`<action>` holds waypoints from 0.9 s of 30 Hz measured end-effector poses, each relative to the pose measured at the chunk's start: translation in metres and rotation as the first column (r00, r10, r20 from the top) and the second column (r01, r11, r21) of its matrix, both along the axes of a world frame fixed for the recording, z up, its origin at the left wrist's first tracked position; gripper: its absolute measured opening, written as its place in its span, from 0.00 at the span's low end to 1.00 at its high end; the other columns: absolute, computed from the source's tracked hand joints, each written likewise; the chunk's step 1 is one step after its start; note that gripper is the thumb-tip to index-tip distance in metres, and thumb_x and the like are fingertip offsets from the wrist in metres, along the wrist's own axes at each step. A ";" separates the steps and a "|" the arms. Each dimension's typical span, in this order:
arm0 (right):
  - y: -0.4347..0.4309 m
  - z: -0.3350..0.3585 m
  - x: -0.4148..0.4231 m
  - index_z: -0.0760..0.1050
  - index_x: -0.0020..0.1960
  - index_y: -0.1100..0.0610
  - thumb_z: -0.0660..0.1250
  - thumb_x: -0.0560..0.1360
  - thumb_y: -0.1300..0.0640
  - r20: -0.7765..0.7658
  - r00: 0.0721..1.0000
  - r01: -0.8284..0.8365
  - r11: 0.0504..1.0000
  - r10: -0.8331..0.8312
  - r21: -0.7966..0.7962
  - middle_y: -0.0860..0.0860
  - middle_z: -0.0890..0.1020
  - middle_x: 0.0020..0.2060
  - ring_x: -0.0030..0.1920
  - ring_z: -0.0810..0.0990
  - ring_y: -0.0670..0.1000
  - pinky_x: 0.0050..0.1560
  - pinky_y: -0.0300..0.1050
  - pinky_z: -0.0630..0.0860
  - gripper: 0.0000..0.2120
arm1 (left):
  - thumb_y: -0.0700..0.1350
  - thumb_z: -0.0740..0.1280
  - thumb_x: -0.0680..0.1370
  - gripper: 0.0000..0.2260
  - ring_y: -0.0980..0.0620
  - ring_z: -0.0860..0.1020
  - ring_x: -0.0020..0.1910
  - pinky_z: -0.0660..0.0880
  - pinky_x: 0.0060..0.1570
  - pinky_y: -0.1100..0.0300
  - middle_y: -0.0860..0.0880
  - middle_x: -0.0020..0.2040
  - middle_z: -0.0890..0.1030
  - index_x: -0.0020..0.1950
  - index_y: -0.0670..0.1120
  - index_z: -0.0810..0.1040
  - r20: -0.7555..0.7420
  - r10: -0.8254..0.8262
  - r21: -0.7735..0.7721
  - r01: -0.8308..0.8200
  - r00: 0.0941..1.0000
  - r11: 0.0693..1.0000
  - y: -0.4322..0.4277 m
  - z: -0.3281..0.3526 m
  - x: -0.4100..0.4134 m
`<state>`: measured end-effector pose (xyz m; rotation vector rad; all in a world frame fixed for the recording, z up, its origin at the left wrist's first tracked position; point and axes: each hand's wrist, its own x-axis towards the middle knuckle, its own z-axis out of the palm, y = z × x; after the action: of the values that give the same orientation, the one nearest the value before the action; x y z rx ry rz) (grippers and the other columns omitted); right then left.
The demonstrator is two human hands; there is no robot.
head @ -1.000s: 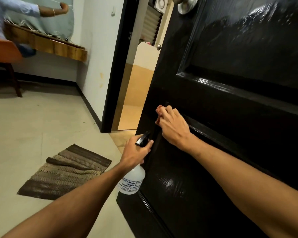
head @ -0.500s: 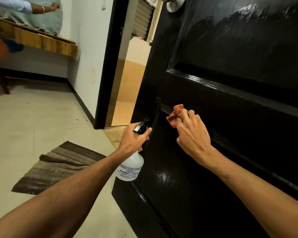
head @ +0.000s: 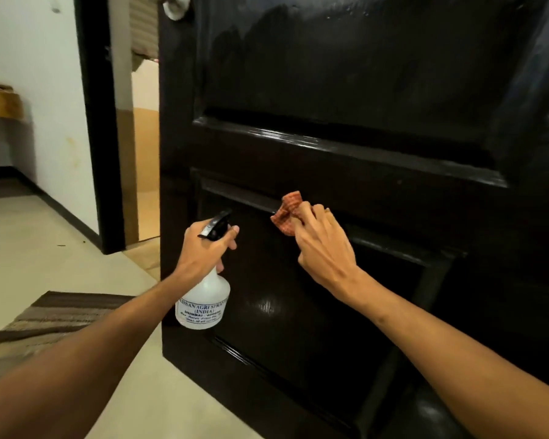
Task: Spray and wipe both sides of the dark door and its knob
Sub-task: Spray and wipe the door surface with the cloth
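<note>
Dark door (head: 362, 90) stood ajar, glossy near face filling the right of the view. Knob (head: 176, 6) sat at the top edge, well above both hands.

Right hand (head: 324, 248): fingers curled over a bunched orange checked cloth (head: 287, 210), pressing it against the upper moulding of the lower recessed panel.

Left hand (head: 206, 248): wrapped round the neck of a white spray bottle (head: 203, 299), forefinger by the trigger, nozzle towards the panel. The bottle hung just off the door's face, near its free edge.

Striped doormat (head: 54, 315) lay on the floor (head: 45, 248) to the left.

Judged step: wiping the lower panel on this side.
- The cloth wanted running along the moulding's groove, not across it, since dust and spray likely collect there.
- For the flat of the panel, a flatter cloth and overlapping passes from the top down would serve better.
- The gloss would probably show streaks, so the sheen was worth checking at an angle.
- The door looked free to swing, so hard pressure might push it away.
- Whether the knob had been cleaned could not be told, and the far face was out of view.
</note>
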<state>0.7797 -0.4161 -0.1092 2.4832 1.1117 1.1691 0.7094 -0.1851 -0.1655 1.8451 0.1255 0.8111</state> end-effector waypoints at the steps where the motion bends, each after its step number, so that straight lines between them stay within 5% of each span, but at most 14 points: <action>1: -0.016 -0.003 -0.003 0.77 0.60 0.62 0.68 0.70 0.63 0.004 0.999 0.036 0.999 -0.036 -0.002 0.59 0.70 0.64 0.57 0.73 0.59 0.66 0.57 0.73 0.18 | 0.47 0.70 0.83 0.06 0.48 0.76 0.22 0.78 0.30 0.50 0.45 0.43 0.86 0.53 0.45 0.81 0.006 -0.026 0.008 0.026 1.000 1.000 -0.012 0.002 -0.001; 6: -0.034 -0.001 -0.015 0.78 0.60 0.62 0.66 0.70 0.63 -0.027 0.998 0.060 0.998 -0.060 0.011 0.59 0.71 0.64 0.58 0.72 0.59 0.67 0.57 0.72 0.18 | 0.46 0.70 0.83 0.06 0.47 0.75 0.21 0.77 0.29 0.51 0.45 0.42 0.86 0.51 0.44 0.81 0.041 -0.123 0.027 0.122 0.992 0.992 -0.060 0.015 -0.006; 16: -0.183 -0.027 -0.042 0.77 0.65 0.62 0.64 0.72 0.68 0.046 0.968 0.224 0.930 -0.248 0.291 0.62 0.74 0.63 0.55 0.72 0.62 0.55 0.55 0.72 0.22 | 0.48 0.70 0.83 0.10 0.49 0.76 0.20 0.82 0.38 0.35 0.45 0.43 0.87 0.48 0.43 0.82 0.018 -0.283 0.042 0.282 0.959 0.959 -0.142 0.021 -0.021; 22: -0.222 -0.056 -0.072 0.75 0.69 0.62 0.56 0.74 0.67 -0.039 0.952 0.298 0.887 -0.304 0.352 0.61 0.72 0.63 0.52 0.70 0.59 0.52 0.53 0.73 0.24 | 0.47 0.70 0.83 0.09 0.50 0.75 0.20 0.79 0.32 0.46 0.46 0.40 0.86 0.48 0.42 0.82 -0.013 -0.372 0.011 0.372 0.928 0.928 -0.190 0.001 -0.040; 27: -0.207 -0.007 -0.057 0.76 0.65 0.63 0.58 0.74 0.68 0.080 0.960 0.206 0.872 -0.267 0.445 0.63 0.71 0.68 0.54 0.71 0.62 0.51 0.54 0.71 0.21 | 0.47 0.70 0.83 0.10 0.50 0.75 0.20 0.77 0.28 0.54 0.47 0.40 0.86 0.46 0.42 0.82 0.007 -0.374 0.004 0.374 0.927 0.927 -0.207 0.013 -0.030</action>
<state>0.7223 -0.6227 -0.1167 2.6937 0.5268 1.6247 0.6795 -0.3921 -0.1524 1.7924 -0.2291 0.5495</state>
